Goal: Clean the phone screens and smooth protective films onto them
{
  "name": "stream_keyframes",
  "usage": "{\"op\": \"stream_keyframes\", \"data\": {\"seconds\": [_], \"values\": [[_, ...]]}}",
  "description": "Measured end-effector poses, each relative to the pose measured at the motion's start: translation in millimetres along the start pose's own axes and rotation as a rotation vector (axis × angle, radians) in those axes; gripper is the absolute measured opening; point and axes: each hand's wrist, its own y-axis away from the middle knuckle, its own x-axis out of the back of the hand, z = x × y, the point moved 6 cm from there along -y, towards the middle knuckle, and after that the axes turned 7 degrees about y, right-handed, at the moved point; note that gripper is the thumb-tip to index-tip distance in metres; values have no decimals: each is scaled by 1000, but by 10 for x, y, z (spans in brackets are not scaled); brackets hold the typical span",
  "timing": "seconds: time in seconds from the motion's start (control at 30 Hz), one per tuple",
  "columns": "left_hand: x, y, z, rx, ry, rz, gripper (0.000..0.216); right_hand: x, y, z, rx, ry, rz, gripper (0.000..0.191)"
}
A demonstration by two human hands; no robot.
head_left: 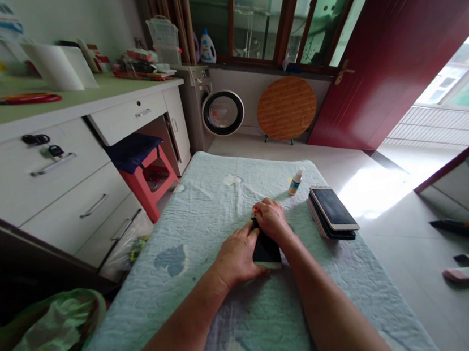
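A smartphone [266,250] with a dark screen and a pale near edge lies on the cloth-covered table [203,202]. My left hand [238,255] is closed on its left side, with the thumb along the near edge. Bent over the far end of the phone is my right hand [270,218], its fingers curled together. A bit of something orange [256,210] shows at those fingertips; most of it is hidden. To the right lies a stack of phones [333,209], a white-framed one on top. A small spray bottle [295,181] stands upright beyond my right hand.
A white desk [118,101] with drawers runs along the left, a red stool [149,174] partly under it. A bin [91,301] stands at the lower left. Ahead are a washing machine with its door [223,113] open and a round wooden tabletop [286,107].
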Motion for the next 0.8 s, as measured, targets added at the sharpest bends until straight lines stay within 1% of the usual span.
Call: {"op": "stream_keyframes", "data": {"seconds": [0.17,0.37,0.8], "values": [[8,-3,16,3,0,-7,95,-33,-9,-44,53,-70,-20,27],[12,-7,31,1,1,-11,96,-44,-8,-78,93,-102,-4,27],[4,-2,15,1,14,2,95,-12,3,-45,40,-43,-1,25]]}}
